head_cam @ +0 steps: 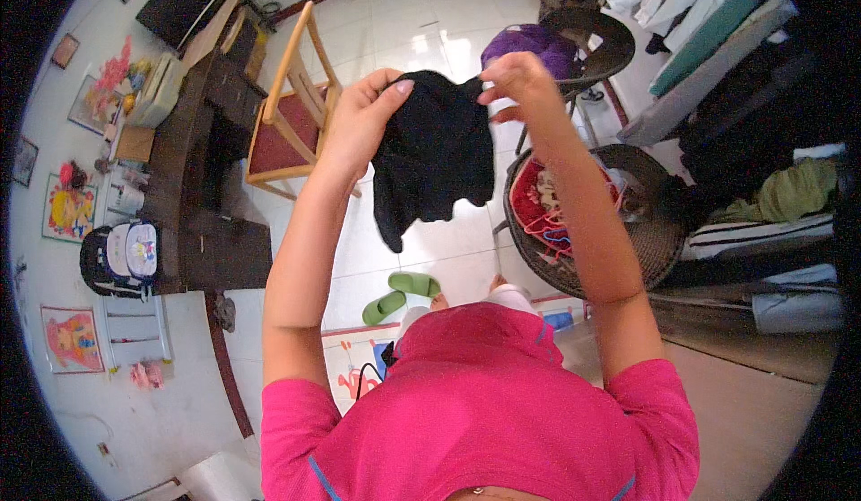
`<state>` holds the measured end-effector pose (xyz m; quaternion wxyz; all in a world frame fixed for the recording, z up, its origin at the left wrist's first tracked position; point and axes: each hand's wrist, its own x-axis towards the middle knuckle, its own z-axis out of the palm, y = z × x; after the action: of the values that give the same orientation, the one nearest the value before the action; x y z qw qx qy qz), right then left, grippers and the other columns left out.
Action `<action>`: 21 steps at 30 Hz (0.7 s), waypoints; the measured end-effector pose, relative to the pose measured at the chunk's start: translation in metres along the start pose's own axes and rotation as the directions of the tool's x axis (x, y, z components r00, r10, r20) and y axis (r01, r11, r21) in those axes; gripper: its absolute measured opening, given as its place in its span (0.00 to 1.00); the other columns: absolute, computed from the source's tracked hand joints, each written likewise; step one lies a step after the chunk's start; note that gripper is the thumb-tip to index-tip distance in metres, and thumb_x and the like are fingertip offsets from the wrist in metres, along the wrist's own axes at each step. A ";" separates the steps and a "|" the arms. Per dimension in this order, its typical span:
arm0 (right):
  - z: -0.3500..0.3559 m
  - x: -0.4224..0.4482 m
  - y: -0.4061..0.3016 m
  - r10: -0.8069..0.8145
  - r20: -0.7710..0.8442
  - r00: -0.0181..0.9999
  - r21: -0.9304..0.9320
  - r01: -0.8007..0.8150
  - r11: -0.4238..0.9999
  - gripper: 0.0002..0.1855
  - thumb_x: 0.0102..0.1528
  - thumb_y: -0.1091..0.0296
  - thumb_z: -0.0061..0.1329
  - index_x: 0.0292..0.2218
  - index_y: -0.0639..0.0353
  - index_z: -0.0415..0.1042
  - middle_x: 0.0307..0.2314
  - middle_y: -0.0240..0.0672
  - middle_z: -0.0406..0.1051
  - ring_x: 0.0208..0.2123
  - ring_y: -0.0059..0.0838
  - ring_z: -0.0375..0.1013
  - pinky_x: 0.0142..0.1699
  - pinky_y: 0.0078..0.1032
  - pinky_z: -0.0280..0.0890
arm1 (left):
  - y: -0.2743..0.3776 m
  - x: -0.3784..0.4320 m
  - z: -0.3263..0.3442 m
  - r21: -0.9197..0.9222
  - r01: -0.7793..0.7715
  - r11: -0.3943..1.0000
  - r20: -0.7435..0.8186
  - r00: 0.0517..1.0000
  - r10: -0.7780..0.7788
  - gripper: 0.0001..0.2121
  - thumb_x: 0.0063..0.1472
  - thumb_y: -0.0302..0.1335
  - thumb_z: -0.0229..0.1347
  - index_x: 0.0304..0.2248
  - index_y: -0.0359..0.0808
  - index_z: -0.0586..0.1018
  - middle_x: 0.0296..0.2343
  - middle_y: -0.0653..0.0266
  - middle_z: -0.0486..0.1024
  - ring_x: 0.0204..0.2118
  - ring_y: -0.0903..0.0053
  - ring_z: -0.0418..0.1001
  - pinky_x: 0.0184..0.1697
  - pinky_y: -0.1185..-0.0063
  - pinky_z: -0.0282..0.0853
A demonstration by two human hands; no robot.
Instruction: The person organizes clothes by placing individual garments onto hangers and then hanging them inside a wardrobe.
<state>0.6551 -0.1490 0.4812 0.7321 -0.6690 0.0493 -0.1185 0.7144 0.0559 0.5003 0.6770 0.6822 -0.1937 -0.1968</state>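
Observation:
A black cloth garment (437, 144) hangs spread out in the air before me, over the tiled floor. The thumb and fingers of my left hand (370, 114) pinch its upper left corner. At its upper right corner, my right hand (516, 84) grips a small twist of the cloth, with the other fingers spread. The garment's lower edge is uneven, and one narrow part dangles lowest at the left. What kind of garment it is, I cannot tell.
Left stands a wooden chair (286, 121) beside a dark desk (181, 164). On the right, a round woven chair (646, 245) holds colored hangers (555, 235); a purple cloth (531, 50) lies on another dark seat. Clothes (767, 191) are piled at the far right. Green slippers (385, 307) lie near my feet.

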 end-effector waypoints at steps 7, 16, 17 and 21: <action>0.045 -0.027 0.111 0.080 0.262 0.962 -0.328 0.011 0.945 0.44 0.37 0.54 0.61 0.48 0.69 0.52 0.37 0.53 0.65 0.40 0.40 0.67 0.46 0.29 0.61 | -0.047 -0.024 0.021 -0.131 0.134 0.982 -0.042 0.989 -0.140 0.07 0.60 0.29 0.45 0.34 0.35 0.71 0.27 0.71 0.69 0.32 0.85 0.65 0.37 0.84 0.61; -0.050 -0.034 0.221 0.214 -0.052 0.975 -0.432 -0.215 0.876 0.11 0.42 0.71 0.53 0.32 0.58 0.75 0.22 0.38 0.72 0.24 0.31 0.72 0.32 0.25 0.66 | -0.146 -0.042 0.012 -0.300 0.426 0.853 -0.074 0.882 -0.466 0.08 0.61 0.30 0.45 0.32 0.35 0.71 0.26 0.69 0.72 0.28 0.84 0.69 0.34 0.84 0.64; -0.054 -0.033 0.210 0.344 -0.033 0.939 -0.339 -0.334 0.879 0.11 0.42 0.74 0.52 0.32 0.59 0.75 0.22 0.38 0.73 0.22 0.29 0.72 0.29 0.24 0.67 | -0.158 -0.044 0.012 -0.275 0.457 0.846 -0.077 0.866 -0.493 0.07 0.61 0.30 0.45 0.31 0.35 0.71 0.25 0.70 0.72 0.27 0.85 0.68 0.33 0.85 0.64; -0.071 -0.026 0.206 0.445 -0.039 0.895 0.047 -0.443 0.895 0.13 0.47 0.81 0.40 0.35 0.62 0.71 0.26 0.34 0.72 0.24 0.23 0.72 0.27 0.21 0.68 | -0.151 -0.023 0.042 -0.250 0.521 0.817 -0.007 0.842 -0.539 0.06 0.60 0.28 0.46 0.30 0.36 0.71 0.24 0.72 0.71 0.25 0.87 0.68 0.30 0.87 0.63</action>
<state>0.6359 -0.1956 0.2681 0.7506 -0.6234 0.2161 0.0345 0.6722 0.0341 0.3489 0.6792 0.6299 0.0551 -0.3726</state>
